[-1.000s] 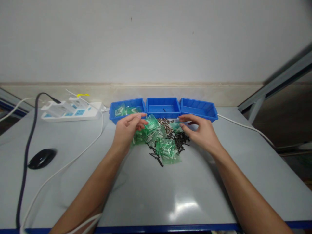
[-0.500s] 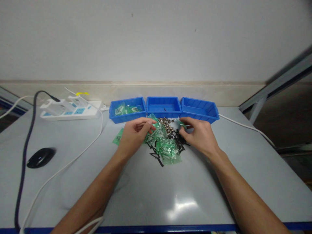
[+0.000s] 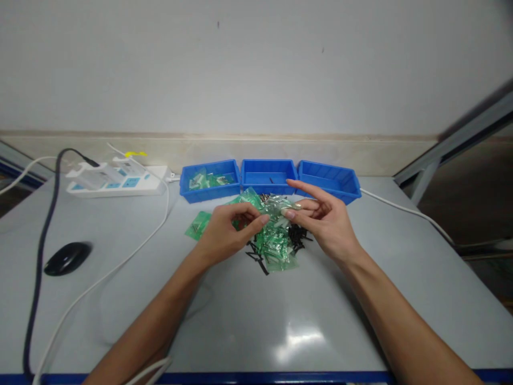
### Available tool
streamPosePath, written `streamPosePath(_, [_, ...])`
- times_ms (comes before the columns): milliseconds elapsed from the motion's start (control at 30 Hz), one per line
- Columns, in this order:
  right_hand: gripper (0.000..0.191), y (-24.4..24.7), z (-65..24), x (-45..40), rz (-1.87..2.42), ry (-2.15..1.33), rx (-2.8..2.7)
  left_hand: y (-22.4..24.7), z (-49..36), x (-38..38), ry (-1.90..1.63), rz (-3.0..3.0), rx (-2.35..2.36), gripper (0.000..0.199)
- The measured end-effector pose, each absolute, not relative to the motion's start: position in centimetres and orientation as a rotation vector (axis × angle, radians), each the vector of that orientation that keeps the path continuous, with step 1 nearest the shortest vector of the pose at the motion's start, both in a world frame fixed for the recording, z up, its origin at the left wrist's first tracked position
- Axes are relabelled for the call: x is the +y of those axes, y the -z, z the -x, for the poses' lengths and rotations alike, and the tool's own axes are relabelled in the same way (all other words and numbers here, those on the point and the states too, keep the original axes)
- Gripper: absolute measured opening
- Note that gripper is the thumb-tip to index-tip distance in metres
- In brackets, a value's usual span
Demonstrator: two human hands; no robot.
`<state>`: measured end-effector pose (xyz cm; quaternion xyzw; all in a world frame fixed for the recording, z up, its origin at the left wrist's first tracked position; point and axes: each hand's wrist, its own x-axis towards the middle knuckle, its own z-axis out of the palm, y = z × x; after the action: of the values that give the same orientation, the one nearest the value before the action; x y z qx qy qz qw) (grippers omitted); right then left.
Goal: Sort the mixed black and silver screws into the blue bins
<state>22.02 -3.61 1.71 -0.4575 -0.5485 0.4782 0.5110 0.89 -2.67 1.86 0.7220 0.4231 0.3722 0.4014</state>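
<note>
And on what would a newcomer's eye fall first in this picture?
Probably the bright green plastic bags, heaped on the table by the left hand and the right hand, with small black pieces beside them. Behind the heap stand three blue bins in a row, the leftmost holding more bags. A black computer mouse lies at the table's left.

3 blue rectangular plastic bins (image 3: 269, 190) and translucent green plastic packets (image 3: 276, 245) colour a smooth pale grey tabletop (image 3: 232, 310) with a dark blue edge strip (image 3: 260, 378). Small black screw-like pieces (image 3: 297, 235) add dark flecks. A white oblong power strip (image 3: 154, 186) carries light-blue socket panels (image 3: 131, 183); a glossy oval mouse (image 3: 68, 259) is black, the plain wall (image 3: 256, 69) grey.
</note>
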Motion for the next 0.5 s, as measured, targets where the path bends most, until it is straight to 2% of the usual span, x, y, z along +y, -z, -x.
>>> streamPosePath(167, [0.061,-1.4,-21.8,-3.4,1.101,-1.197,-1.315,-1.9,-0.6,-2.4,-0.858,-1.700,0.934,0.030])
streamPosePath(300, [0.046,-1.0,-22.1,-3.0,1.160,-1.064,-1.348,-1.0,-0.1,-1.1,-1.124,-1.463,1.073,0.028])
streamPosePath(400, [0.037,-0.8,-22.8,-3.0,1.289,-0.876,-1.659,-0.4,0.4,0.1,-1.348,-1.085,1.159,0.028])
streamPosePath(500, [0.039,-0.7,-23.3,-3.1,1.342,-0.702,-2.030,-0.3,0.8,0.6,-1.329,-0.807,1.171,0.029])
